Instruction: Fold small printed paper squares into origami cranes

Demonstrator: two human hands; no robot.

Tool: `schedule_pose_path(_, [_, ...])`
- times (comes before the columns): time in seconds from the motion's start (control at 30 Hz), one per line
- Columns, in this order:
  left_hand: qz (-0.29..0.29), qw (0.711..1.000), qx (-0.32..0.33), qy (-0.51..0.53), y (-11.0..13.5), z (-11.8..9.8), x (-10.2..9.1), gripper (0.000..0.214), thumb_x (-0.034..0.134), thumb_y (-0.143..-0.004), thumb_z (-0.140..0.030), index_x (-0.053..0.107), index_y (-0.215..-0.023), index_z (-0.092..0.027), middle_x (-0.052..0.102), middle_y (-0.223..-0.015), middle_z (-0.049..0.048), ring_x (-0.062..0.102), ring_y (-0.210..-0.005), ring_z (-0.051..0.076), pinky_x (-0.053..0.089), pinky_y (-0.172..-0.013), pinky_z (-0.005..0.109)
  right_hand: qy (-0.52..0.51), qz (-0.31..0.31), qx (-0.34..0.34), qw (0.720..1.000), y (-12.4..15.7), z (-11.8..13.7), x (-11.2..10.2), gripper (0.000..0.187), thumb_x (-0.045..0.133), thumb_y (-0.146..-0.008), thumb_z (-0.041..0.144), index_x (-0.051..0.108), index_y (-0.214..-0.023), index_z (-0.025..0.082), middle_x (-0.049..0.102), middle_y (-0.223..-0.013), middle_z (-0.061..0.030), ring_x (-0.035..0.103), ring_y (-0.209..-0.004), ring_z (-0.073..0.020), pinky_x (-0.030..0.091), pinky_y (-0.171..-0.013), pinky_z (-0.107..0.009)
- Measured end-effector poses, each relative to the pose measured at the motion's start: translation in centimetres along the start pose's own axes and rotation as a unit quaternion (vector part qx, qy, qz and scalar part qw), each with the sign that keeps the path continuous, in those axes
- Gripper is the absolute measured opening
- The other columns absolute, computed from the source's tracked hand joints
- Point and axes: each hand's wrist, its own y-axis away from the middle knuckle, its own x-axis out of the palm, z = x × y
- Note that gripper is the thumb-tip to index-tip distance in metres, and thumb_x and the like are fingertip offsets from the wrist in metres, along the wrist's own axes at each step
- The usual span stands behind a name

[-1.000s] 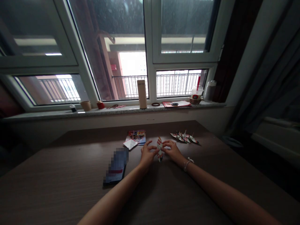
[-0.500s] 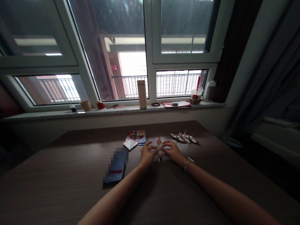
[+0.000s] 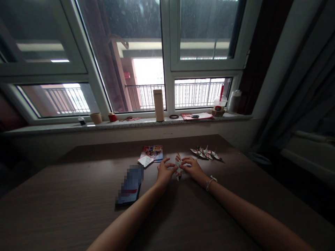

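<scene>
Between my two hands is a small paper crane (image 3: pixel 178 161), folded from printed white, red and green paper, with pointed ends toward the window and toward me. My left hand (image 3: pixel 165 172) pinches its left side between thumb and fingers. From the right, my right hand (image 3: pixel 193 168), with a pale bracelet at the wrist, pinches the other side. Several similar folded paper cranes (image 3: pixel 206 153) lie in a cluster beyond my right hand. A folded white paper piece (image 3: pixel 146 160) rests against a printed leaflet (image 3: pixel 154 153) beyond my left hand.
A phone (image 3: pixel 131 186), its screen blurred out, lies left of my left forearm on the brown table (image 3: pixel 65 209). Along the windowsill stand a beige flask (image 3: pixel 158 106), a paper cup (image 3: pixel 96 118), a drink cup with straw (image 3: pixel 219 104) and scissors (image 3: pixel 194 116) on papers.
Almost nothing differs. Both hands stay in place on the paper crane, which has shifted very slightly.
</scene>
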Motion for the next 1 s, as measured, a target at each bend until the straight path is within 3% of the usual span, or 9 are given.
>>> schedule_pose_path(0.2, [0.000,1.000,-0.010,0.011,0.1,-0.2,0.2,0.024,0.081,-0.056,-0.016,0.065,-0.073,-0.022,0.070,-0.102,0.0065,0.047,-0.125,0.031,0.028,-0.112,0.049,0.014,0.012,-0.008,1.000,0.1,0.3,0.2,0.012,0.077,-0.070,0.036,0.075,-0.073,0.024,0.066,-0.106,-0.0060,0.052,-0.111,-0.0253,0.032,-0.104,-0.043])
schedule_pose_path(0.4, [-0.006,1.000,0.000,-0.013,0.0,0.1,0.0,0.013,0.080,-0.061,-0.026,0.069,-0.065,-0.020,0.060,-0.128,0.0090,0.045,-0.128,0.031,0.028,-0.113,0.046,-0.010,-0.013,-0.001,1.000,-0.1,-0.5,0.1,0.016,0.076,-0.070,0.039,0.074,-0.073,0.024,0.065,-0.105,-0.0064,0.055,-0.109,-0.0255,0.035,-0.103,-0.043])
schedule_pose_path(0.8, [-0.017,1.000,0.002,0.002,-0.3,0.8,0.0,0.020,0.082,-0.061,-0.034,0.069,-0.066,-0.020,0.060,-0.129,0.0094,0.048,-0.127,0.029,0.030,-0.111,0.041,-0.050,-0.015,-0.003,0.999,-0.2,-0.2,-0.5,0.035,0.070,-0.071,0.057,0.074,-0.077,0.023,0.067,-0.103,-0.0077,0.059,-0.105,-0.0254,0.041,-0.099,-0.041])
schedule_pose_path(0.93, [-0.012,1.000,0.005,-0.001,-0.3,0.8,0.0,0.018,0.080,-0.065,-0.034,0.069,-0.068,-0.019,0.058,-0.130,0.0110,0.049,-0.126,0.030,0.029,-0.111,0.043,-0.052,-0.021,-0.010,0.998,-0.4,-0.7,-1.0,0.033,0.066,-0.076,0.053,0.075,-0.082,0.022,0.068,-0.098,-0.0073,0.059,-0.101,-0.0249,0.043,-0.096,-0.041])
schedule_pose_path(1.0, [-0.009,1.000,0.005,-0.005,-0.3,0.8,0.0,0.018,0.079,-0.066,-0.034,0.069,-0.068,-0.019,0.057,-0.131,0.0110,0.048,-0.126,0.030,0.029,-0.112,0.044,-0.040,0.011,-0.021,0.999,-0.5,-0.9,-1.1,0.028,0.067,-0.076,0.048,0.077,-0.087,0.024,0.067,-0.104,-0.0077,0.058,-0.106,-0.0253,0.040,-0.101,-0.043])
